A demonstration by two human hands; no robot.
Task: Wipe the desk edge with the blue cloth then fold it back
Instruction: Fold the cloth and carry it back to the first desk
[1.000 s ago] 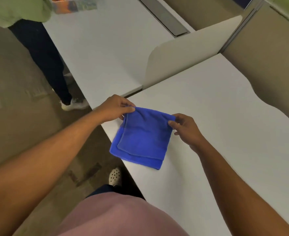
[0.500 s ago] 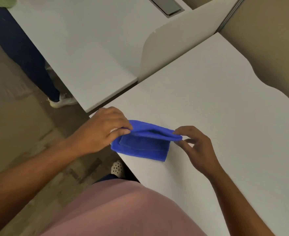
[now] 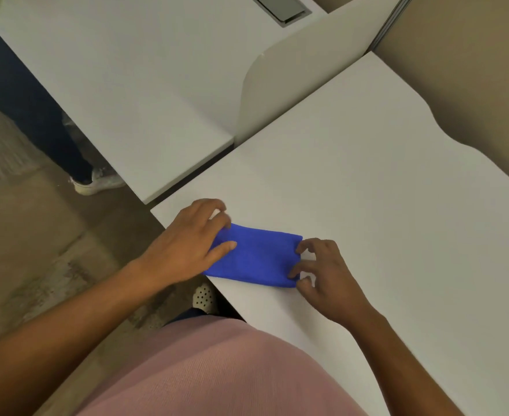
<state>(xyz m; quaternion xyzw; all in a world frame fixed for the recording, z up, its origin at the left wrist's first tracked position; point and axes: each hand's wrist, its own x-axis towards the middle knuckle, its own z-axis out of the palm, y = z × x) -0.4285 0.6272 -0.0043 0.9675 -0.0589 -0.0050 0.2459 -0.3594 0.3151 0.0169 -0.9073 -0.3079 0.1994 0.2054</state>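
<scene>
- Office cubicle desking is seen from above: a white desk (image 3: 367,205) fills the right and centre, and a second white desk (image 3: 133,94) adjoins it at upper left, the two parted by a curved white divider panel (image 3: 301,70).
- Beige partition wall (image 3: 472,70) is noted behind the desk's wavy far edge; a grey cable tray lid (image 3: 280,7) is set into the second desk at the top.
- Blue cloth (image 3: 256,256) is found folded into a narrow flat rectangle, lying on the desk at its near left edge, close to the corner.
- Left hand (image 3: 187,244) is laid palm down over the cloth's left end, fingers extended and pressed on the fabric, not clenched; the thumb rests on the cloth's top.
- Right hand (image 3: 322,274) is placed at the cloth's right end, fingers curled; the fingertips (image 3: 293,273) touch the short edge, and whether the fabric is pinched cannot be told.
- A pink garment (image 3: 217,370) on the wearer's torso occupies the bottom of the view, with a white perforated shoe (image 3: 202,297) seen below the desk edge.
- A second person's dark trouser leg (image 3: 28,94) and white sneaker (image 3: 97,183) are recorded on the mottled floor (image 3: 37,250) at left.
</scene>
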